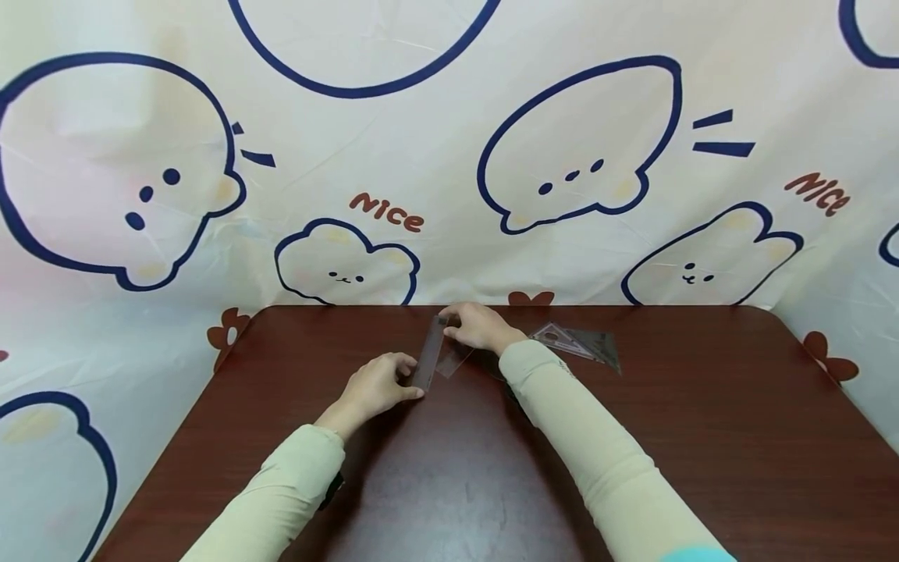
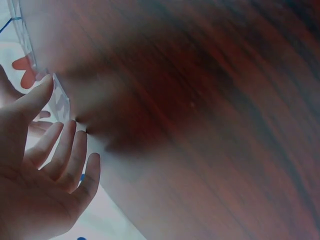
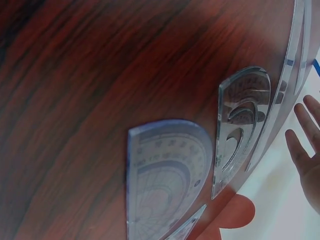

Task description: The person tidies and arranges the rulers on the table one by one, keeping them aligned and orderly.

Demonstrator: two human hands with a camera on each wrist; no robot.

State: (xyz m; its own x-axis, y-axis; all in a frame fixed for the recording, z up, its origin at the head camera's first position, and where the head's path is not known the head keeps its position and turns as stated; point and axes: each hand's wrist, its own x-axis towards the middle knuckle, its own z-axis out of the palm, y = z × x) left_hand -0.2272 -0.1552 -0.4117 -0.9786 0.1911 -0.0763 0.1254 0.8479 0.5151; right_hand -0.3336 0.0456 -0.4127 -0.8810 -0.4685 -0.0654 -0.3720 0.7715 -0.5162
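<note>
Apparently for steadiness, the left hand (image 1: 374, 385) grips the ruler's (image 1: 429, 355) near end between thumb and fingers — the right hand (image 1: 480, 325) pinches its far end. Beside it, a clear strip (image 1: 451, 363) lies on the table (image 1: 449, 476) — farther right, set squares (image 1: 599, 344) sit together, perhaps grouped by shape.

Soft, even light brightens the white cartoon-printed fabric backdrop (image 1: 449, 156); pale glare pools on the dark red-brown wood-grained counter (image 1: 744, 421). Wrist views are dimmer (soft shadows streak the left), perhaps slightly out of focus.
</note>
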